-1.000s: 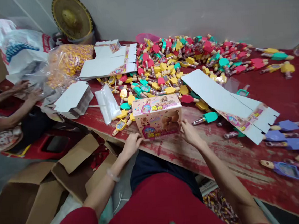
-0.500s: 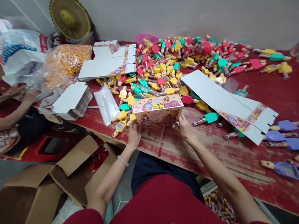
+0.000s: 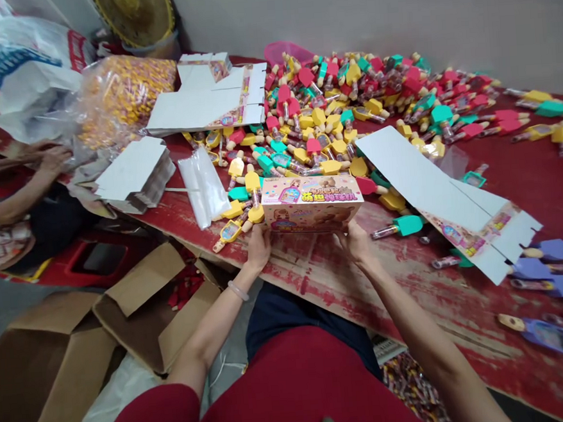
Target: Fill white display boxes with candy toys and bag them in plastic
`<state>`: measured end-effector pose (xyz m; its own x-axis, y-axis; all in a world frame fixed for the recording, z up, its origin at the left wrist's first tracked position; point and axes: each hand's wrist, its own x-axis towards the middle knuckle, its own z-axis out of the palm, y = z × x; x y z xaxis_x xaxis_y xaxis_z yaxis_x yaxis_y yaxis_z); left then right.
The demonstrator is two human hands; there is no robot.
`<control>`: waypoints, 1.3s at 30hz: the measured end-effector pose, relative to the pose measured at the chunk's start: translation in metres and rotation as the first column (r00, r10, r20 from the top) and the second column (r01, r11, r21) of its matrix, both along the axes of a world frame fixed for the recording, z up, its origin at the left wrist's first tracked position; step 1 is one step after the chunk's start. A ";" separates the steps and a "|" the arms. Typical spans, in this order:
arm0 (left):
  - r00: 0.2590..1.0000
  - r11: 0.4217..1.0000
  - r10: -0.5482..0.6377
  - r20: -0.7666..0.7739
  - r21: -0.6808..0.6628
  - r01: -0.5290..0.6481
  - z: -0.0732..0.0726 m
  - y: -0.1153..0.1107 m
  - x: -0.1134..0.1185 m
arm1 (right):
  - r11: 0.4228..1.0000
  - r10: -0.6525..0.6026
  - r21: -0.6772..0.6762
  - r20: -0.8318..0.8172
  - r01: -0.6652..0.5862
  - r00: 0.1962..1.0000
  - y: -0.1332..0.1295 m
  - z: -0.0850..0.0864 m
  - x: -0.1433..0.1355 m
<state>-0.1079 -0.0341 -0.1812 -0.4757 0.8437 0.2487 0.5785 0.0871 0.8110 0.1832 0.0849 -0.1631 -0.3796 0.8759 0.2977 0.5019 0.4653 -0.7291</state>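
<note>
**Both hands are gripping the printed box at the near edge of the heap!**

Right at the fingers: the left hand [image 3: 258, 248] is grasping the left end of the printed box [image 3: 310, 202] low down, and the right hand [image 3: 355, 241] is grasping the other end, its fingers curling in at the lower corner. Some fingertips are hiding behind or under the box. The box is sitting crosswise between the hands, over the worn red surface [image 3: 309, 260], showing its lettered top and a printed near side; whether its underside is touching down, we cannot tell.

Moving outward, a yellow toy [image 3: 228, 234] is lying just left of the left hand, with clear plastic sleeves [image 3: 205, 187] resting beyond it. Over to the right, a green toy [image 3: 408, 225] is lying near the white card sheet [image 3: 403, 164], which is stretching diagonally. Behind the box, the toy heap [image 3: 373, 82] is spreading in red, yellow and green, while purple toys [image 3: 548, 337] are lying at far right.

Out on the left, folded cartons [image 3: 127, 173] are standing stacked before a clear bag [image 3: 128, 93] of yellow-orange pieces, and another person's hands [image 3: 51, 159] are working beside it.
</note>
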 end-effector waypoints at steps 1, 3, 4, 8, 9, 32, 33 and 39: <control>1.000 1.000 0.009 -0.002 0.003 -0.009 -0.001 0.000 0.001 | 1.000 -0.004 -0.007 0.008 0.004 1.000 0.000 0.001 0.000; 1.000 1.000 0.023 -0.007 0.007 -0.023 -0.003 0.000 0.002 | 1.000 -0.019 -0.011 0.014 0.019 1.000 -0.001 0.002 0.000; 1.000 1.000 0.026 -0.009 0.008 -0.026 -0.004 0.001 0.002 | 1.000 -0.028 -0.010 0.010 0.028 1.000 -0.001 0.002 -0.001; 1.000 1.000 0.010 -0.018 0.014 -0.010 -0.002 0.002 0.000 | 0.999 -0.048 -0.020 -0.032 0.047 0.998 -0.001 0.007 -0.004; 1.000 1.000 0.000 -0.021 0.016 0.000 0.000 0.003 -0.001 | 0.999 -0.042 -0.030 -0.038 0.041 0.998 0.000 0.009 -0.004; 0.708 0.926 -0.377 -0.597 -0.242 0.289 0.198 0.102 0.014 | 0.957 -0.055 -0.270 0.183 0.104 0.982 0.006 0.078 -0.004; 0.686 0.915 -0.399 -0.609 -0.317 0.251 0.193 0.102 0.019 | 0.974 -0.098 -0.188 0.165 0.129 0.981 0.008 0.097 0.001; 0.693 0.911 -0.381 -0.612 -0.377 0.169 0.179 0.095 0.021 | 0.878 -0.237 0.434 0.026 0.203 0.971 0.035 0.198 -0.034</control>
<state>-0.0865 0.0606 -0.0026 -0.0128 0.9892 0.1463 0.9842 -0.0134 0.1768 0.1493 0.1202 0.0348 -0.2284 0.7354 0.6380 0.6735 0.5926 -0.4419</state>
